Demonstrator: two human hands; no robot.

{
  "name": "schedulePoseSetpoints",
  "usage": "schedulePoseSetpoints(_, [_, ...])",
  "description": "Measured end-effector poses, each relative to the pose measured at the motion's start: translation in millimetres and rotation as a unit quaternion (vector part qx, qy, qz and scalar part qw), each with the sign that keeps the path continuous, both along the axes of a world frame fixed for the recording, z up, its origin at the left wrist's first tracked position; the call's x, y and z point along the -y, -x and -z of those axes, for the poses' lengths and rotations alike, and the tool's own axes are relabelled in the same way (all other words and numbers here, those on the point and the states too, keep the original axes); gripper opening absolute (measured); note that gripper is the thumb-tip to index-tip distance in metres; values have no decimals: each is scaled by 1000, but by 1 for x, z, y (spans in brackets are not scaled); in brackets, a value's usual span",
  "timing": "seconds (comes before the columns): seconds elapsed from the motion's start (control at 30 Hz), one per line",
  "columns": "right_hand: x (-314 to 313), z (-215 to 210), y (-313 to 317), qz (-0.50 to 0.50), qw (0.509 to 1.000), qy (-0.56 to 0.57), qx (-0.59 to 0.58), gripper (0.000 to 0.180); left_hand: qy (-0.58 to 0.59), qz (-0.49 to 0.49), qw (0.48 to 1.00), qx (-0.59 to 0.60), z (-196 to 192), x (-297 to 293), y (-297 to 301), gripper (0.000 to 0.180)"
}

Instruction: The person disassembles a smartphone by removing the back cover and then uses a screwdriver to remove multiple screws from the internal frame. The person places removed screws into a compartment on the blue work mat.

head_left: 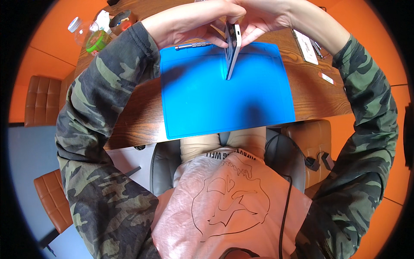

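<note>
Both my hands grip a smartphone with a dark face and a pale edge. It stands on edge, tilted, over the far half of a blue work mat; I cannot tell if its lower end touches the mat. My left hand has its fingers against the dark face. On the other side, the fingers of my right hand press near the pale edge. The upper end of the phone is partly hidden by my fingers. A slim metal screwdriver lies along the mat's far edge, below my left hand.
At the far left of the wooden table stand a clear bottle, a green-rimmed container and a dark round tin. A white flat device and a small white label lie at the right.
</note>
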State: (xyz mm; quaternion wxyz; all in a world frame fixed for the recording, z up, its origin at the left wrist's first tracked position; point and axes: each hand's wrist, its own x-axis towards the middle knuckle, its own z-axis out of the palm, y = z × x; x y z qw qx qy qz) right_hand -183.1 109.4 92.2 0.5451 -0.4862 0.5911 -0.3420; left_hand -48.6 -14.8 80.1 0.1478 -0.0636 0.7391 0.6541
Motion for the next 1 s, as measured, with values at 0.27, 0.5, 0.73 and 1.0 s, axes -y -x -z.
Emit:
schedulePoseSetpoints(0.27, [10,28,16,71,997,-5,-41,46,33,-94,994,53,2,15,-4,13])
schedulePoseSetpoints(0.5, [-21,66,37,152,983,15,-105,45,66,-124,990,-2,16,61,-37,17])
schedulePoseSetpoints(0.73, [-75,106,95,235,970,21,-58,36,138,-204,966,80,31,71,-72,42])
schedulePoseSetpoints(1.0, [-68,139,101,352,777,197,-484,30,89,-296,944,114,47,69,-88,33])
